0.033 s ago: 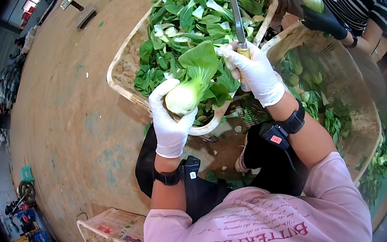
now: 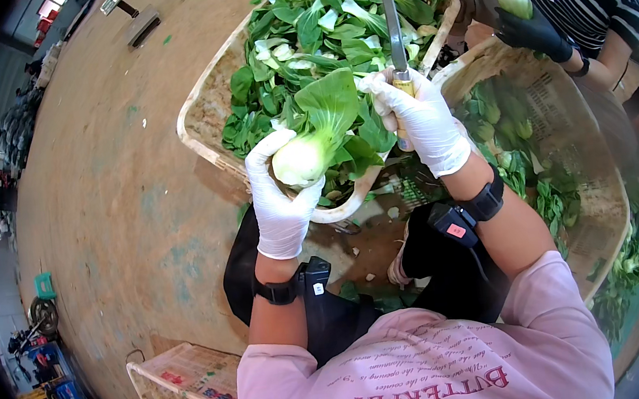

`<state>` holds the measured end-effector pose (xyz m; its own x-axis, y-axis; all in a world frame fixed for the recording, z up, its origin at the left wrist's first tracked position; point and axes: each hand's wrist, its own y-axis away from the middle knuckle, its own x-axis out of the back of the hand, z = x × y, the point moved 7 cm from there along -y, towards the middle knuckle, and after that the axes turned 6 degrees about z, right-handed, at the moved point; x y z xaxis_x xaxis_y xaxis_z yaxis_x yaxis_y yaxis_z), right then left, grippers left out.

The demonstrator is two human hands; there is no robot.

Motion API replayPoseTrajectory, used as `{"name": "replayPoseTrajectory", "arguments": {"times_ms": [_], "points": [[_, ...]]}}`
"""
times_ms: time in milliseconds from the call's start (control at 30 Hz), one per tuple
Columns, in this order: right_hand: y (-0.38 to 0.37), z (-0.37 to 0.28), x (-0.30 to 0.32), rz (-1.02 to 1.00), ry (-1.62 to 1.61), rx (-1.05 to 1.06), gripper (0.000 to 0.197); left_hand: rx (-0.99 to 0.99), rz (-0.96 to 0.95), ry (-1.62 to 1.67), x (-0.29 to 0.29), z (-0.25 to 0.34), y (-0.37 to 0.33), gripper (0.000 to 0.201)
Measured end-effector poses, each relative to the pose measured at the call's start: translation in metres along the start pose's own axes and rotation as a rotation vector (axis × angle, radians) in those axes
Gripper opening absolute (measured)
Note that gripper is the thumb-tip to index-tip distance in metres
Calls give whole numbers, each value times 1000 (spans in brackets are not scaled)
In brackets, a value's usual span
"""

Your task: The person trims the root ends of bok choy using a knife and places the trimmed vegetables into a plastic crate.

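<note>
My left hand, in a white glove, is closed around the pale base of a bok choy. Its green leaves point away to the upper right, over the near rim of a crate. In my gloved right hand is a knife, gripped by its yellowish handle with the blade pointing up and away. The blade stays apart from the bok choy. Loose green leaves and pale stalk pieces heap up inside the crate below and beyond both hands.
At the right, a second crate holds several bok choy. Beyond it a co-worker's black-gloved hands hold another bok choy and a knife. A third crate stands at the lower left; a platform scale stands far left.
My hands, the bok choy and the knife look unchanged. The co-worker's bok choy and lower hand have shifted very slightly left and up.
</note>
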<state>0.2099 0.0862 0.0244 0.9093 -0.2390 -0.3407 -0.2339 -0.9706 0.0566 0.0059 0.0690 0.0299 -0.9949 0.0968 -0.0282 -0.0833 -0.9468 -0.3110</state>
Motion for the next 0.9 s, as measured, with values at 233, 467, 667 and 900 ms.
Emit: {"name": "replayPoseTrajectory", "arguments": {"times_ms": [233,467,667,900], "points": [[6,-6,-5,15,-34,48,11,22,58,119,5,-2,-3,65],[10,-5,-8,-9,23,61,10,194,97,256,7,-6,-2,66],[10,-8,-9,-11,22,93,10,249,131,406,10,-7,-3,65],[17,-4,-20,-91,52,114,12,168,129,176,11,-19,-4,61]]}}
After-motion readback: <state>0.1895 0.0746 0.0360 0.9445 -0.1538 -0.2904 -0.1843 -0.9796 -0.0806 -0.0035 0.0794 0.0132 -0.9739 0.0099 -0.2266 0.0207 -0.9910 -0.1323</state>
